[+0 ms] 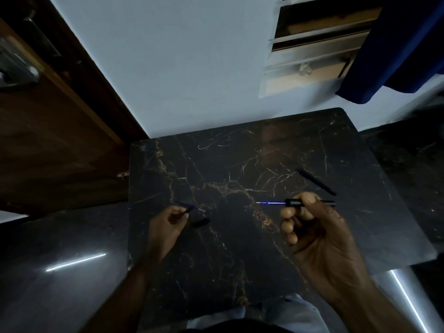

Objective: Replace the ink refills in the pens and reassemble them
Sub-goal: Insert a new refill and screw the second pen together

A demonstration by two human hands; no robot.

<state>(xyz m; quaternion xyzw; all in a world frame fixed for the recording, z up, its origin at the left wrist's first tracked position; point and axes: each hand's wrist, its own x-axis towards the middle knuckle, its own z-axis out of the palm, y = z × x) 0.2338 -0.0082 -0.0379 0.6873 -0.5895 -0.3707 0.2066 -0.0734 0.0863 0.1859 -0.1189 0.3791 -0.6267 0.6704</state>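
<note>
My right hand [312, 227] grips the barrel [294, 202] between thumb and forefinger, above the table [240, 260]. The blue refill [271, 202] sticks out of it to the left. My left hand [165, 227] pinches a small dark piece [188, 209]; I cannot tell what it is. Just beside it lie a cap [200, 222] and a spare refill [179, 203]. A black pen [316, 181] lies farther off. The refill looks light, thin and bendy, so I'd hold it near the barrel mouth, never by the tip.

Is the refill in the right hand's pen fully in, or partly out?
Partly out: blue refill sticks out of the barrel the right hand grips.
</note>
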